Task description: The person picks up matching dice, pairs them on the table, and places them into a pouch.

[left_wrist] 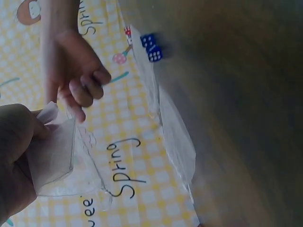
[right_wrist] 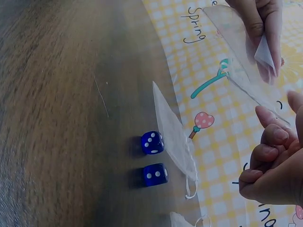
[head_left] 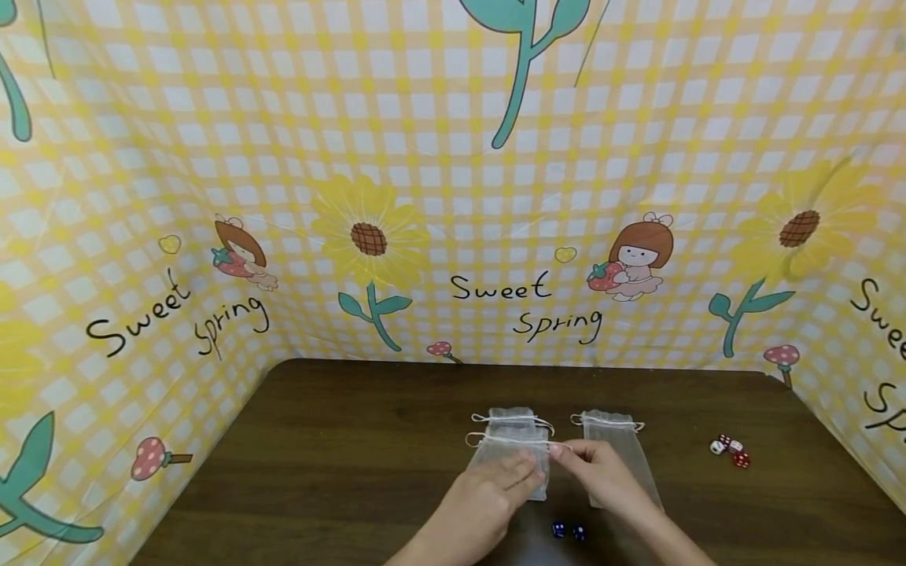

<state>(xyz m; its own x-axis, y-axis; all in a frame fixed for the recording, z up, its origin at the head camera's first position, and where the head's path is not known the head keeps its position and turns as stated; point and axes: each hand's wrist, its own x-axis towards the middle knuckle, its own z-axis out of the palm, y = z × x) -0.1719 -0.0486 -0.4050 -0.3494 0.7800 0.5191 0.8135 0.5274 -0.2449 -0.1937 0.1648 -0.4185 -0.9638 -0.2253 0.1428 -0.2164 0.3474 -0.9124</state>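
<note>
A sheer white drawstring bag (head_left: 504,452) is raised off the table, its side gripped between the thumb and fingers of my left hand (head_left: 488,497). At the bag's upper right corner, my right hand (head_left: 602,475) pinches the white cord with thumb and index finger. The other right fingers are curled in, as the right wrist view shows on that hand (right_wrist: 277,163). In the left wrist view, the held bag (left_wrist: 57,153) hangs in front of the left palm. Below the hands lie two blue dice, one blue die (head_left: 559,530) left of the other blue die (head_left: 580,533).
Another sheer bag (head_left: 511,413) lies behind the held one, partly covered by it. A further bag (head_left: 614,444) lies flat to the right, behind the right hand. Several red and white dice (head_left: 736,446) sit at the table's right. Checked cloth (head_left: 453,236) surrounds the dark table (head_left: 340,440).
</note>
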